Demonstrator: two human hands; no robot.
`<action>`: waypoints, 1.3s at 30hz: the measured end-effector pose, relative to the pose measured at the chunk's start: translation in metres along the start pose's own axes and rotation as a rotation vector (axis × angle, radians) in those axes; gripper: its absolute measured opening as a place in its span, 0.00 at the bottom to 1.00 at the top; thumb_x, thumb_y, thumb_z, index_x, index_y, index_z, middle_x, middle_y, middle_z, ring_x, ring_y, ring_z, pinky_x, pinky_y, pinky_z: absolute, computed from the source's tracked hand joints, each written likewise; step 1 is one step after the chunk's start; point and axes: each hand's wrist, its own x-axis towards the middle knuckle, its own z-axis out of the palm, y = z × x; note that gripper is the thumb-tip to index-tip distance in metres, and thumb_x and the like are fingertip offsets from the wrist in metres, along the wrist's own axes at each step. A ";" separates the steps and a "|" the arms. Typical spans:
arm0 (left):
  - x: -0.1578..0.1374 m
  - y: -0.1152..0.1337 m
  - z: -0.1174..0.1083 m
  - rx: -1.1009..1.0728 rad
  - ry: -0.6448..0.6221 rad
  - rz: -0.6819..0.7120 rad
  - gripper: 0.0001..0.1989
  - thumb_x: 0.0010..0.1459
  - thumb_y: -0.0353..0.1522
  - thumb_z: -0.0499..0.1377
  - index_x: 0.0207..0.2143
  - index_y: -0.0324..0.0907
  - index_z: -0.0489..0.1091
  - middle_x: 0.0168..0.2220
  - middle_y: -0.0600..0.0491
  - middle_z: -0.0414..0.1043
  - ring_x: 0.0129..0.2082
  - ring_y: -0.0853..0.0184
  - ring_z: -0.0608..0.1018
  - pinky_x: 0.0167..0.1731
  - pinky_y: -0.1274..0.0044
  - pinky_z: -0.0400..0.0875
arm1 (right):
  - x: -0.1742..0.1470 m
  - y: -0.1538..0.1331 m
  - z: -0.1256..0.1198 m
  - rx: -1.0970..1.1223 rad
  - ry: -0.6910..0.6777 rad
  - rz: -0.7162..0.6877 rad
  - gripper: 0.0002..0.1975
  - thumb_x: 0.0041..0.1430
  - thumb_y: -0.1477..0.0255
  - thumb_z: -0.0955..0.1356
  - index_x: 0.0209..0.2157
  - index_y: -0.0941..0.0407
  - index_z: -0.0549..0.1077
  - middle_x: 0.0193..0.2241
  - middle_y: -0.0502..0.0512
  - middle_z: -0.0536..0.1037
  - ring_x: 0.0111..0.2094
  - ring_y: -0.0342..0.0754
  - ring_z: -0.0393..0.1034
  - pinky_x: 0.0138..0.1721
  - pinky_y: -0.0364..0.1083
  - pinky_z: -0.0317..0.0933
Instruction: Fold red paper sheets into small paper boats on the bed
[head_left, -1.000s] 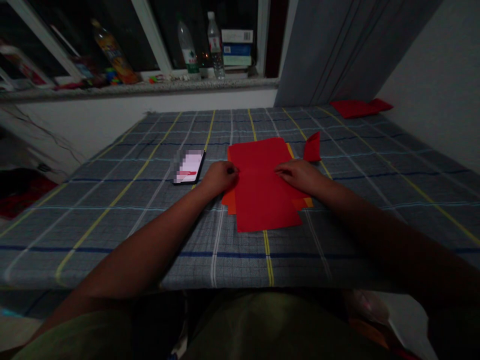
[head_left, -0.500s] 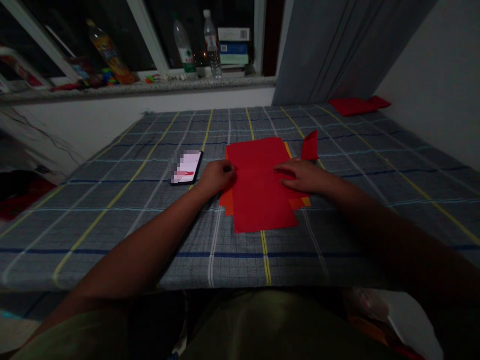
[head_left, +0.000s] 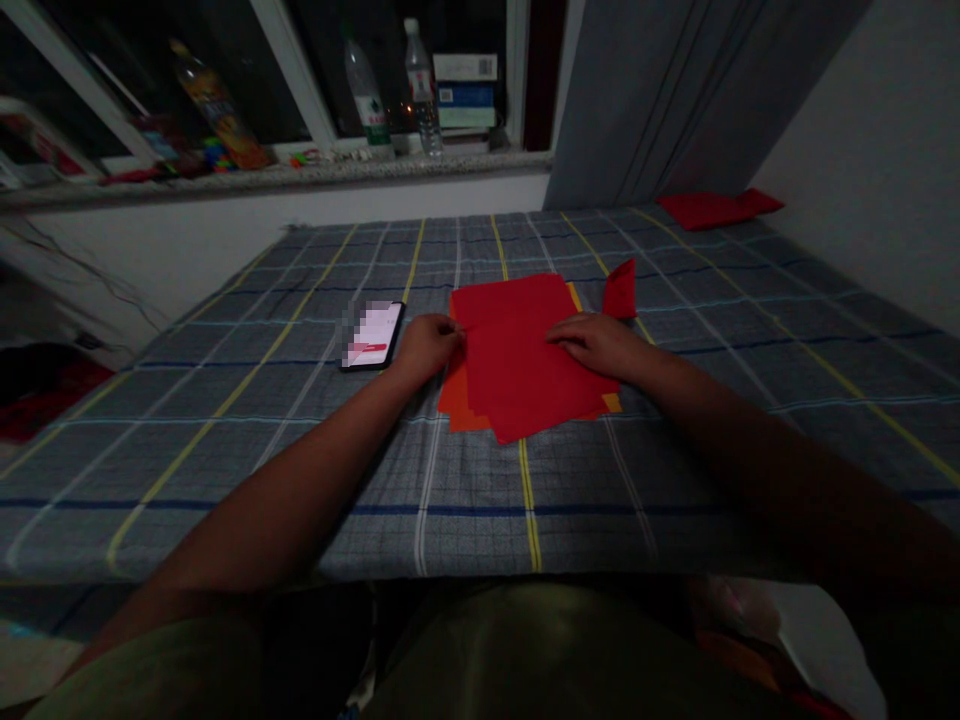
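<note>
A red sheet of paper (head_left: 517, 370) lies on top of other red sheets and orange sheets (head_left: 456, 408), its near edge slanting. My left hand (head_left: 429, 345) is at the stack's left edge, thumb and fingertips pinched together on the red paper. My right hand (head_left: 600, 345) rests over the right side of the red paper, fingers stretched out and lying on it. Just beyond that hand stands a small folded red paper piece (head_left: 620, 290). Left of my left hand lies a phone (head_left: 375, 335) with a lit, partly blurred screen.
A grey checked cloth (head_left: 300, 450) covers the table. Red items (head_left: 712, 210) lie at its far right corner by the curtain (head_left: 637, 90). On the windowsill (head_left: 300, 178) stand plastic bottles (head_left: 422, 90) and stacked boxes (head_left: 465, 95).
The top red sheet has turned and its near edge has shifted away from me and to the right. Both hands have moved only slightly; the phone stays put.
</note>
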 end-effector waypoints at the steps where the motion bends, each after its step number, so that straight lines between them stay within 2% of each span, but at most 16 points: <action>1: 0.000 0.000 0.000 0.029 -0.008 -0.006 0.05 0.54 0.30 0.64 0.27 0.44 0.79 0.30 0.48 0.80 0.32 0.60 0.77 0.39 0.69 0.69 | 0.000 0.001 0.000 0.007 0.000 -0.008 0.19 0.63 0.79 0.65 0.49 0.51 0.83 0.51 0.56 0.83 0.54 0.56 0.76 0.61 0.58 0.66; 7: 0.001 -0.001 0.000 0.029 -0.007 -0.011 0.03 0.54 0.30 0.66 0.27 0.44 0.79 0.30 0.49 0.80 0.32 0.60 0.78 0.38 0.71 0.68 | 0.000 0.004 -0.001 0.004 -0.055 -0.078 0.16 0.63 0.76 0.67 0.49 0.53 0.83 0.51 0.59 0.83 0.54 0.57 0.76 0.61 0.58 0.65; 13: 0.003 -0.006 -0.001 0.049 -0.024 0.019 0.03 0.54 0.31 0.66 0.28 0.44 0.79 0.31 0.48 0.80 0.34 0.60 0.78 0.40 0.70 0.68 | 0.001 0.006 -0.003 -0.009 -0.089 -0.084 0.16 0.63 0.74 0.68 0.50 0.53 0.82 0.52 0.60 0.83 0.55 0.57 0.76 0.61 0.58 0.66; 18: 0.005 -0.006 -0.001 0.006 -0.022 0.016 0.03 0.53 0.29 0.67 0.26 0.43 0.78 0.29 0.47 0.79 0.32 0.60 0.77 0.39 0.69 0.68 | -0.002 0.011 -0.009 0.005 -0.210 -0.076 0.21 0.62 0.71 0.71 0.57 0.54 0.79 0.59 0.61 0.79 0.60 0.59 0.73 0.64 0.58 0.64; 21: 0.003 -0.005 0.000 0.086 -0.036 0.035 0.04 0.55 0.31 0.65 0.28 0.42 0.79 0.32 0.46 0.80 0.34 0.59 0.79 0.41 0.68 0.69 | -0.006 0.013 -0.014 0.003 -0.273 -0.067 0.25 0.62 0.69 0.71 0.61 0.53 0.76 0.62 0.60 0.76 0.63 0.59 0.70 0.65 0.59 0.62; 23: 0.002 -0.004 0.000 0.141 -0.032 0.045 0.05 0.57 0.32 0.63 0.31 0.42 0.79 0.34 0.46 0.81 0.35 0.59 0.80 0.41 0.68 0.70 | -0.009 0.012 -0.016 -0.010 -0.267 -0.056 0.25 0.64 0.68 0.71 0.61 0.54 0.76 0.62 0.61 0.76 0.63 0.60 0.70 0.65 0.60 0.63; 27: 0.003 -0.007 0.002 0.156 0.040 0.029 0.06 0.58 0.33 0.62 0.34 0.41 0.79 0.35 0.47 0.82 0.36 0.60 0.81 0.42 0.69 0.72 | -0.010 -0.002 -0.018 -0.081 -0.182 -0.062 0.23 0.66 0.67 0.69 0.60 0.59 0.76 0.60 0.67 0.77 0.62 0.61 0.71 0.65 0.60 0.63; 31: 0.007 -0.013 0.003 0.052 0.132 -0.007 0.06 0.57 0.32 0.61 0.34 0.41 0.78 0.36 0.48 0.82 0.37 0.61 0.82 0.41 0.71 0.73 | -0.009 -0.026 -0.013 -0.090 -0.113 -0.111 0.22 0.69 0.66 0.67 0.61 0.58 0.76 0.62 0.66 0.76 0.63 0.59 0.69 0.66 0.60 0.61; 35: 0.009 -0.014 0.002 0.026 0.143 -0.057 0.04 0.57 0.31 0.61 0.34 0.42 0.77 0.35 0.48 0.82 0.35 0.63 0.81 0.39 0.72 0.74 | -0.009 -0.044 -0.003 -0.051 -0.205 -0.176 0.23 0.69 0.65 0.68 0.62 0.57 0.75 0.63 0.64 0.75 0.66 0.58 0.66 0.68 0.59 0.58; 39: 0.008 -0.012 0.000 0.089 0.098 -0.052 0.04 0.59 0.31 0.61 0.36 0.41 0.76 0.36 0.47 0.81 0.36 0.62 0.81 0.41 0.71 0.74 | -0.009 -0.047 0.004 -0.074 -0.238 -0.183 0.23 0.70 0.66 0.66 0.62 0.57 0.74 0.64 0.64 0.73 0.66 0.57 0.66 0.68 0.59 0.58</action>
